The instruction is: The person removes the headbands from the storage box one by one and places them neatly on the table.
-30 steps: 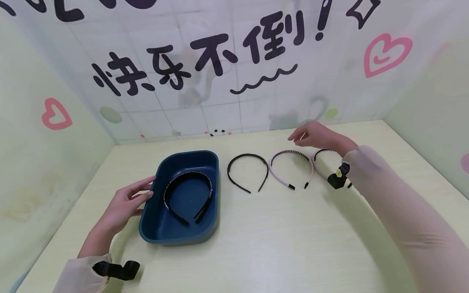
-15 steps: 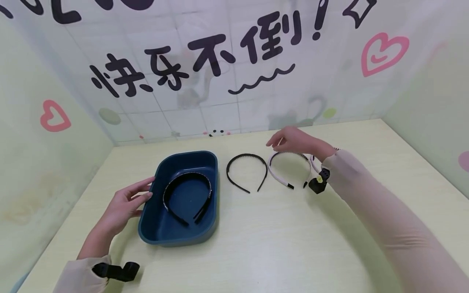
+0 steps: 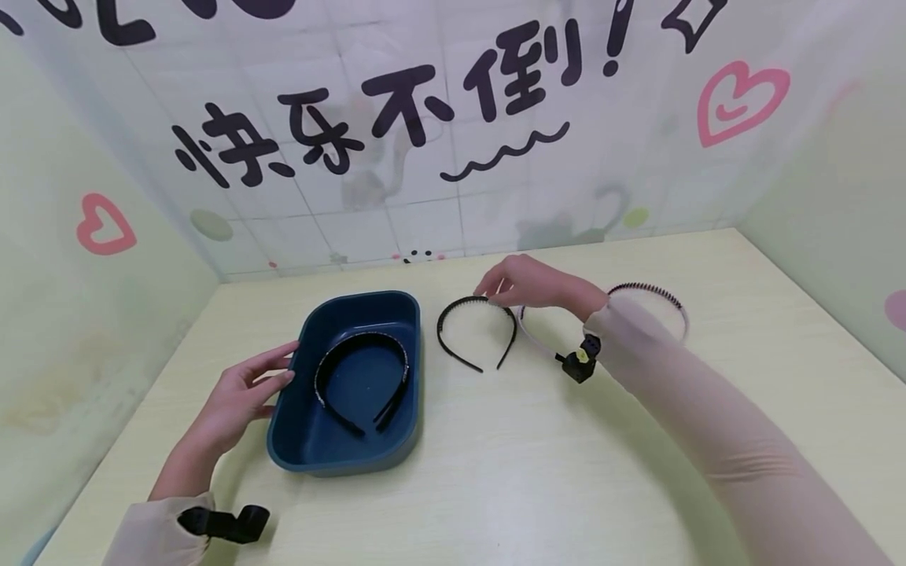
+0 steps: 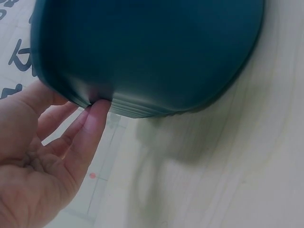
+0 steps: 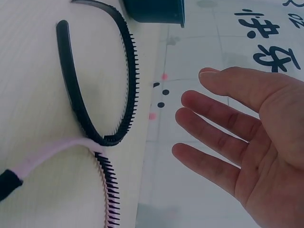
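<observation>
The blue tub is touched on its left by the left grip, fingers nearly straight. A dark headband is laid inside. A black toothed headband is seen right of the tub on the desk, near the wide right grip. Farther right, two pink headbands are partly hidden.

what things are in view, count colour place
table: 1, cream, foreground
bin: 1, dark blue, on table's left
glittery headband: at least 1, black, in bin
slim headband: 1, black, right of bin
middle headband: 1, pale pink, beside slim headband
far headband: 1, pale pink, rightmost, partly hidden
printed backdrop: 1, whitish, behind table
left hand: 1, bare, touching bin
right hand: 1, bare, near slim headband
sleeves: 2, beige, one per hand
wrist cameras: 2, black, on sleeves
</observation>
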`<state>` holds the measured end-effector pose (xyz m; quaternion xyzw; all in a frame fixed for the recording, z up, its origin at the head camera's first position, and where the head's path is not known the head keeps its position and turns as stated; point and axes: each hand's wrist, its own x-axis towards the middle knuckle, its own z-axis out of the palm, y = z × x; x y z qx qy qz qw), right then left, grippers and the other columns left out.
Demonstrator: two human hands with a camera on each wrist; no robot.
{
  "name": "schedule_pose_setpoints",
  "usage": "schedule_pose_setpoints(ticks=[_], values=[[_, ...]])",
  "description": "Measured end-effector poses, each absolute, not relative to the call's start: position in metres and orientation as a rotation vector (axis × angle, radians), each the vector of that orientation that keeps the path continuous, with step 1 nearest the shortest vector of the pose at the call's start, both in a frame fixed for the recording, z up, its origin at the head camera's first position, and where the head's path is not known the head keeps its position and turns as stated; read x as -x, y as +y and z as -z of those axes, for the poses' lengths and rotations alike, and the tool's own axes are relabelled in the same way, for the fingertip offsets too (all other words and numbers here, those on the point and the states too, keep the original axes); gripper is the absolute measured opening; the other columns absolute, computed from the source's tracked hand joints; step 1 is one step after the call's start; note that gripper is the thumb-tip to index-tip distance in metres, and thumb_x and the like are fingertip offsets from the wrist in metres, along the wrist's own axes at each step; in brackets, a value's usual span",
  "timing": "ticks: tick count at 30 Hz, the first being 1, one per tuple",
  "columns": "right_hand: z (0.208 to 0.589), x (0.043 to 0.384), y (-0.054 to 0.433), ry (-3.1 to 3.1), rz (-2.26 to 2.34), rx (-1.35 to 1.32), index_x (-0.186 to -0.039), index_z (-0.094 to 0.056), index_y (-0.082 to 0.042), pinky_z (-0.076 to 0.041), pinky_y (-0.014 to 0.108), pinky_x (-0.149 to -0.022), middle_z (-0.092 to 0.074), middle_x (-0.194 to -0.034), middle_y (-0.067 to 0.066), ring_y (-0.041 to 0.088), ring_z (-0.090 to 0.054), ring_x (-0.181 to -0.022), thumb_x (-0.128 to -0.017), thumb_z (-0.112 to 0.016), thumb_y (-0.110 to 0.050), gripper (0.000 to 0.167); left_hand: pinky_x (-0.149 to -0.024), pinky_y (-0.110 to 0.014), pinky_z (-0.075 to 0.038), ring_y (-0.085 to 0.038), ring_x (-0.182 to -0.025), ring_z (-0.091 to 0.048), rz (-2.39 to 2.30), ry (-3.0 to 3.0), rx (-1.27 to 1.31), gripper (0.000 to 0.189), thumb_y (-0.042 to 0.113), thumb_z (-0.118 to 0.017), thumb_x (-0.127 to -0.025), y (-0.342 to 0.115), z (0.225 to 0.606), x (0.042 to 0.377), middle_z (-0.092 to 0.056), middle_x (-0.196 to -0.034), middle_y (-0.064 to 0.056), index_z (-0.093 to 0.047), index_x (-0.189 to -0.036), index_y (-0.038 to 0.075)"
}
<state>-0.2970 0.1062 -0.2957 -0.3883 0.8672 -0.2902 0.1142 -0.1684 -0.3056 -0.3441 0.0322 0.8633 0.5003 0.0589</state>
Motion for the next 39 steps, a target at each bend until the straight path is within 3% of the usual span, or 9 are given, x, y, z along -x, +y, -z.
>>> schedule_pose_setpoints(ticks=[18, 20, 22, 25, 27, 39], values=[[0.28, 0.289, 0.043, 2.444, 0.826, 1.265, -0.112, -0.066, -0.005, -0.047, 0.025, -0.078, -0.063, -0.109, 0.004, 0.014, -0.06, -0.09, -0.089, -0.055, -0.004, 0.026, -0.07, -0.035, -0.051, 0.004, -0.094, -0.051, -1.52, 2.616, -0.109, 0.054, 0.031, -0.051, -0.095, -0.306, 0.344, 0.167, -0.039, -0.129, -0.02, -0.034, -0.142, 0.011], [0.278, 0.289, 0.038, 2.452, 0.814, 1.28, -0.112, -0.066, -0.004, -0.041, 0.026, -0.09, -0.063, -0.109, 0.004, 0.013, -0.061, -0.089, -0.089, -0.055, -0.005, 0.026, -0.07, -0.035, -0.051, 0.005, -0.094, -0.051, -1.516, 2.62, -0.107, 0.054, 0.031, -0.051, -0.095, -0.306, 0.344, 0.167, -0.039, -0.129, -0.02, -0.034, -0.142, 0.011], [0.276, 0.289, 0.033, 2.453, 0.806, 1.3, -0.112, -0.066, -0.004, -0.041, 0.027, -0.09, -0.064, -0.109, 0.005, 0.013, -0.061, -0.089, -0.089, -0.055, -0.004, 0.026, -0.07, -0.035, -0.051, 0.005, -0.094, -0.051, -1.514, 2.622, -0.106, 0.054, 0.031, -0.051, -0.095, -0.306, 0.344, 0.167, -0.039, -0.129, -0.02, -0.035, -0.142, 0.011], [0.271, 0.288, 0.026, 2.454, 0.791, 1.318, -0.111, -0.066, -0.004, -0.041, 0.026, -0.089, -0.063, -0.11, 0.006, 0.013, -0.06, -0.09, -0.089, -0.055, -0.004, 0.025, -0.07, -0.034, -0.051, 0.005, -0.094, -0.051, -1.516, 2.621, -0.109, 0.054, 0.032, -0.051, -0.095, -0.307, 0.344, 0.168, -0.039, -0.129, -0.02, -0.035, -0.142, 0.011], [0.269, 0.288, 0.021, 2.442, 0.789, 1.318, -0.112, -0.066, -0.004, -0.046, 0.024, -0.078, -0.063, -0.112, 0.006, 0.014, -0.059, -0.093, -0.089, -0.055, -0.004, 0.025, -0.07, -0.035, -0.051, 0.005, -0.094, -0.051, -1.522, 2.616, -0.111, 0.054, 0.031, -0.051, -0.095, -0.307, 0.344, 0.168, -0.039, -0.129, -0.02, -0.035, -0.142, 0.012], [0.266, 0.292, -0.005, 2.453, 0.738, 1.34, -0.113, -0.065, -0.008, -0.042, 0.021, -0.083, -0.062, -0.113, 0.004, 0.011, -0.057, -0.097, -0.09, -0.056, -0.006, 0.025, -0.072, -0.039, -0.051, 0.006, -0.097, -0.048, -1.496, 2.631, -0.113, 0.054, 0.032, -0.05, -0.095, -0.308, 0.345, 0.168, -0.038, -0.13, -0.019, -0.033, -0.143, 0.013]])
